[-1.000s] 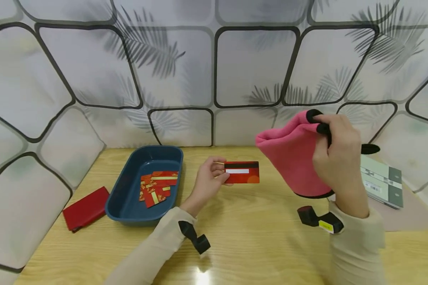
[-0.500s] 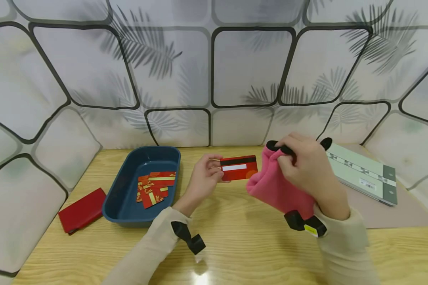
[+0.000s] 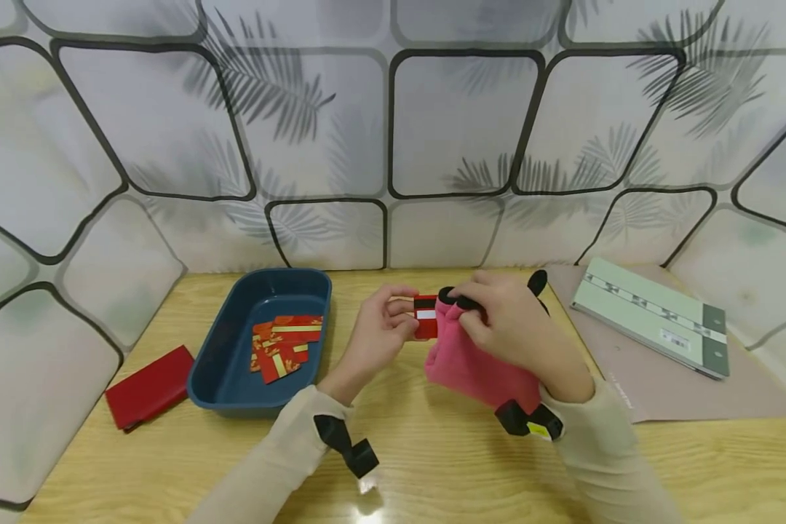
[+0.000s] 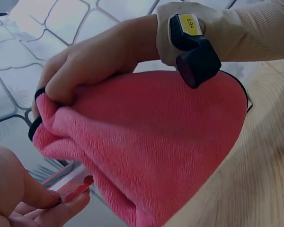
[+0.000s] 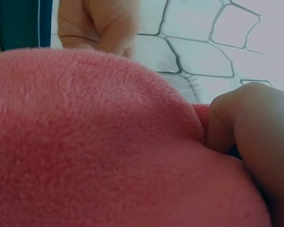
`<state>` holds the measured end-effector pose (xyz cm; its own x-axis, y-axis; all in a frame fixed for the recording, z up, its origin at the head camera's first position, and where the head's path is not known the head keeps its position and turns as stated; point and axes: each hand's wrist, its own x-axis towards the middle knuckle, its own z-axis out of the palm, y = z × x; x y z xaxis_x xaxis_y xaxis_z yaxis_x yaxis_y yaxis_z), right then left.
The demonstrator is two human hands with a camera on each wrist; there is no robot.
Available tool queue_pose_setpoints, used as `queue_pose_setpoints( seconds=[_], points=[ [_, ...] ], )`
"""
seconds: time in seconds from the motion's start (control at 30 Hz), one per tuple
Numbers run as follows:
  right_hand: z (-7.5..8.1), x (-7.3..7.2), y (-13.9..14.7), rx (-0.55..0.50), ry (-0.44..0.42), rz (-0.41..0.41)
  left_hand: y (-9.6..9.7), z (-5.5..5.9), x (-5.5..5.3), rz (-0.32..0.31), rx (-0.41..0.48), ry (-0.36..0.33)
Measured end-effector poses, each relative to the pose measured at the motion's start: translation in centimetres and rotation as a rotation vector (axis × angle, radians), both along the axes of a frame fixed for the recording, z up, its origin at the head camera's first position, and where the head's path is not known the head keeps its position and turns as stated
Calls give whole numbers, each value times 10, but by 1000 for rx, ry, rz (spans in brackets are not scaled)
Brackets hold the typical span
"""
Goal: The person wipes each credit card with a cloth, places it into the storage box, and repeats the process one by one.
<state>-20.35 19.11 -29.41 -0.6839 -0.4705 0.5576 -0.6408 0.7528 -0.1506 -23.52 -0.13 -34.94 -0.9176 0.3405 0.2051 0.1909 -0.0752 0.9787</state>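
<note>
My left hand pinches a red bank card by its left end, with its black stripe and white strip facing me. My right hand grips a pink fleecy cloth with black edging, bunched at its top. The cloth overlaps the right part of the card in the head view. In the left wrist view the cloth hangs from the right hand, close beside the card. Cloth fills most of the right wrist view, with the left hand beyond it.
A blue tray on the left holds several red and gold cards. Left of it lies a red wallet. On the right, a pale green notebook lies on a pinkish sheet. A patterned backdrop stands behind the table.
My right hand has brought the cloth left and down to the card, overlapping its right part. The left hand keeps its pinch on the card, nearly in place. More of the notebook shows.
</note>
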Motion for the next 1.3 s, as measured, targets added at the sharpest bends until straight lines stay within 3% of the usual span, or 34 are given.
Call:
queue_pose_setpoints(
  seconds=[0.43, 0.7, 1.03, 1.3],
  points=[
    [-14, -6, -10, 73, -38, -11, 3, 2, 8, -68, -20, -3],
    [-14, -6, -14, 146, -95, -50, 3, 2, 6, -21, -51, -17],
    [-10, -9, -2, 80, -119, -82, -1, 7, 5, 11, -21, -57],
    [-6, -10, 15, 95, -161, -157, -3, 8, 3, 31, 3, -62]
  ],
)
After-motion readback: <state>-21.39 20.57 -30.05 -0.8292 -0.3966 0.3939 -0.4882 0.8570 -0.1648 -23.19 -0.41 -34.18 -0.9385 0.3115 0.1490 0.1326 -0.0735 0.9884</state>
